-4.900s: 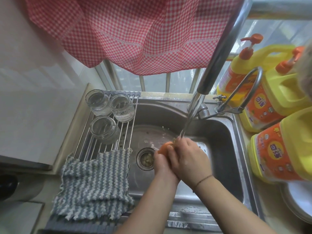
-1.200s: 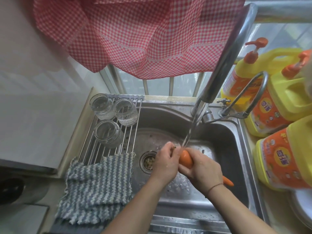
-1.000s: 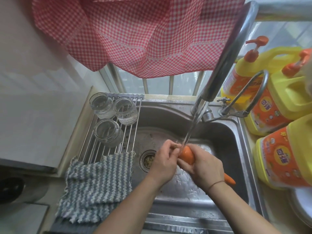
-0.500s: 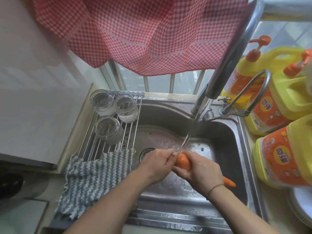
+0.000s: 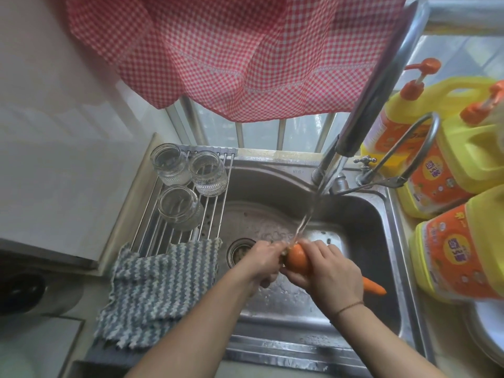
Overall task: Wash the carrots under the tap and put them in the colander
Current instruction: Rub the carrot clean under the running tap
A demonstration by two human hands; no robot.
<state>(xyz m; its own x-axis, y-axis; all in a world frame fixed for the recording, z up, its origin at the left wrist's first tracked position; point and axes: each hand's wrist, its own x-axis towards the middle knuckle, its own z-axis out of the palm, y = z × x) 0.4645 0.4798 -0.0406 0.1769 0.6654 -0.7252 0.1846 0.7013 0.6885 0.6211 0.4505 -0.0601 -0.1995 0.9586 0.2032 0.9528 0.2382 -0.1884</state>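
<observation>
An orange carrot [image 5: 297, 259] lies across the steel sink [image 5: 362, 214], thick end up under the running water, thin tip sticking out to the right. My right hand [image 5: 331, 276] grips its middle. My left hand [image 5: 263, 261] curls its fingers round the thick end, right where the stream lands. The tap [image 5: 373, 85] reaches over from the upper right and pours a thin stream. No colander is in view.
Three upturned glasses [image 5: 188, 184] stand on a wire rack over the sink's left side, with a striped cloth [image 5: 155, 293] draped below them. Yellow detergent jugs [image 5: 458, 241] crowd the right counter. A white dish [image 5: 488, 331] shows at the right edge. A red checked curtain [image 5: 231, 50] hangs above.
Both hands keep rubbing the carrot under the stream; my left hand has shifted along the thick end. The carrot stays in the same spot over the sink.
</observation>
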